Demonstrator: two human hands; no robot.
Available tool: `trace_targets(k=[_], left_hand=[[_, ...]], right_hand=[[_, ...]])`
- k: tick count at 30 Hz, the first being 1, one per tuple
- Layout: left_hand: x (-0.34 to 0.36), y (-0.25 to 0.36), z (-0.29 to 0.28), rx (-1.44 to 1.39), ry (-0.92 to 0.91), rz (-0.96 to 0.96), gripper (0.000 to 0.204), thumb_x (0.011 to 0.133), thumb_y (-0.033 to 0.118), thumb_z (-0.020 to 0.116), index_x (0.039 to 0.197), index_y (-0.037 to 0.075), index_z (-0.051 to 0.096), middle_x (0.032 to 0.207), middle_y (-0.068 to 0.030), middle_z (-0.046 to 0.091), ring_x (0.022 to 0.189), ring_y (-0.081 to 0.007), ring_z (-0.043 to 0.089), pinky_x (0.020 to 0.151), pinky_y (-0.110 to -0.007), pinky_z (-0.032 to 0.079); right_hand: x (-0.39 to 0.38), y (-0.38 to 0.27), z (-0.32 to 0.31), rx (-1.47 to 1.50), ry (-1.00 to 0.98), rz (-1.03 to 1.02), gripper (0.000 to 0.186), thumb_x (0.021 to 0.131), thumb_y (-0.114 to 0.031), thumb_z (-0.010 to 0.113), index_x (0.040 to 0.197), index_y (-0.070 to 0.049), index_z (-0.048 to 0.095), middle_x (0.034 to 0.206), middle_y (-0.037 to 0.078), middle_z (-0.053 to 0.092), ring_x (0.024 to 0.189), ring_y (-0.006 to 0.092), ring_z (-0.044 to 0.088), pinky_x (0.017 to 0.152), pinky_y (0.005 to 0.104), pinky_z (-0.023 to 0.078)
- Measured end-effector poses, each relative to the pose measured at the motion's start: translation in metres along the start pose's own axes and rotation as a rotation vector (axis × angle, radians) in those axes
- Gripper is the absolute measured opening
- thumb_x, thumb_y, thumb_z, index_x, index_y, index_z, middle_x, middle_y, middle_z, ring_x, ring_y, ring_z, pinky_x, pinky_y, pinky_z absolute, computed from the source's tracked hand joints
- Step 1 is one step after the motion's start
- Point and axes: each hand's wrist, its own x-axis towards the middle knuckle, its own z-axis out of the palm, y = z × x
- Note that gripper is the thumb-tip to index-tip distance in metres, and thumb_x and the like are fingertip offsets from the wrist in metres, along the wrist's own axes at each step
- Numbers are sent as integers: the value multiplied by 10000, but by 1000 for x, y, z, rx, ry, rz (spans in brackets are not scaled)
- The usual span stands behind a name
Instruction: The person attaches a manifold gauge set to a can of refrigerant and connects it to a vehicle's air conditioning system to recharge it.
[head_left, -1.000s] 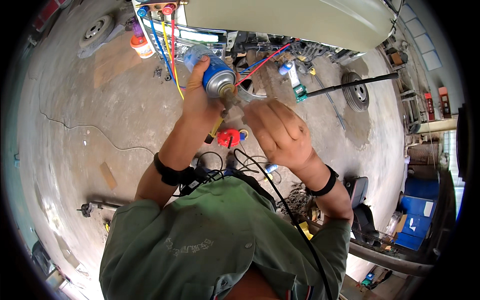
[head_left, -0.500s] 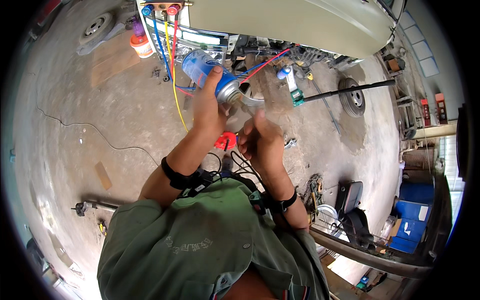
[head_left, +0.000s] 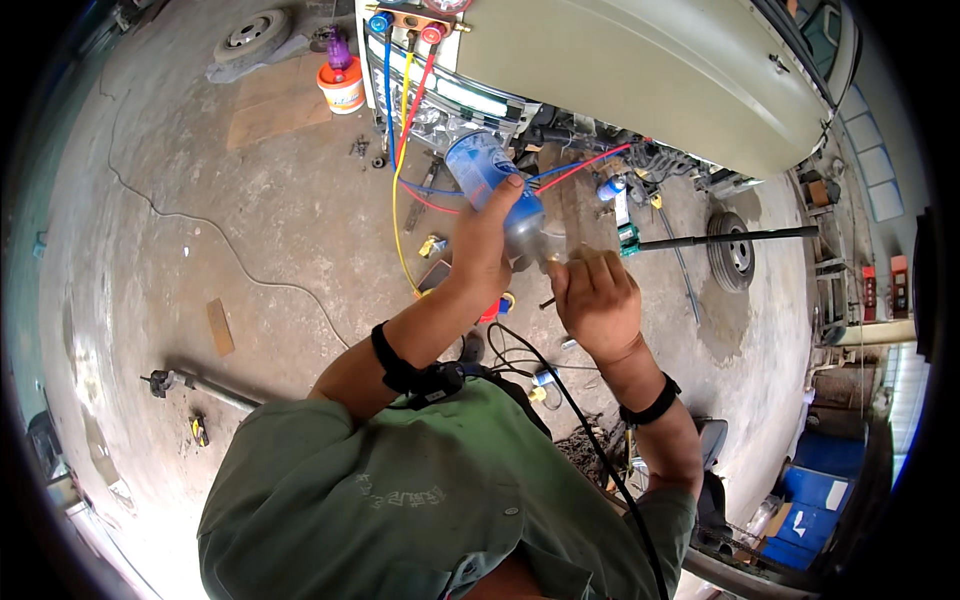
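Blue can (head_left: 482,172) is held in the left hand (head_left: 484,238), whose fingers are wrapped round its side with the thumb laid across it, so that, it seems, the neck end is left free. It is tilted, with that blurred end pointed down and across toward the right hand (head_left: 603,303). There the fingers are curled close beside the neck, apparently because the can's weight is borne by the other hand; whether anything is pinched between them cannot be told through the blur. Left of the left hand, a yellow hose (head_left: 394,205) is hung in a loose curve. Beyond both hands, a gauge manifold (head_left: 415,19) is set at the front of the pale vehicle (head_left: 640,80), probably so that the hose can hang freely. Beyond the right hand, a second can (head_left: 610,188) is seen near a black bar (head_left: 730,239), by which a wheel (head_left: 733,262) is placed.
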Motion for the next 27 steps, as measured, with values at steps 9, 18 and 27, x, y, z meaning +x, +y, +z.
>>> trace_targets(k=[9, 18, 27], left_hand=[[7, 22, 3, -115, 30, -137, 402, 852, 338, 724, 1109, 89, 542, 912, -53, 616, 744, -182, 631, 562, -359, 569], [10, 17, -9, 37, -3, 328, 483, 843, 225, 741, 1205, 55, 470, 1035, -71, 600, 884, -178, 626, 673, -349, 570], [5, 41, -27, -1, -61, 270, 474, 814, 163, 751, 1173, 52, 462, 989, -74, 581, 798, -167, 617, 656, -309, 555]], right_hand=[[10, -21, -8, -175, 167, -37, 525, 827, -380, 712, 1189, -18, 596, 1053, 102, 605, 930, 285, 585, 787, 366, 528], [20, -52, 30, 2040, 49, 1257, 518, 998, -510, 424, 823, -57, 605, 559, 17, 490, 390, 128, 410, 347, 256, 329], [31, -80, 46, 1636, 86, 1115, 329, 1007, -260, 522, 1096, 52, 579, 821, 77, 638, 654, 119, 572, 592, 261, 488]])
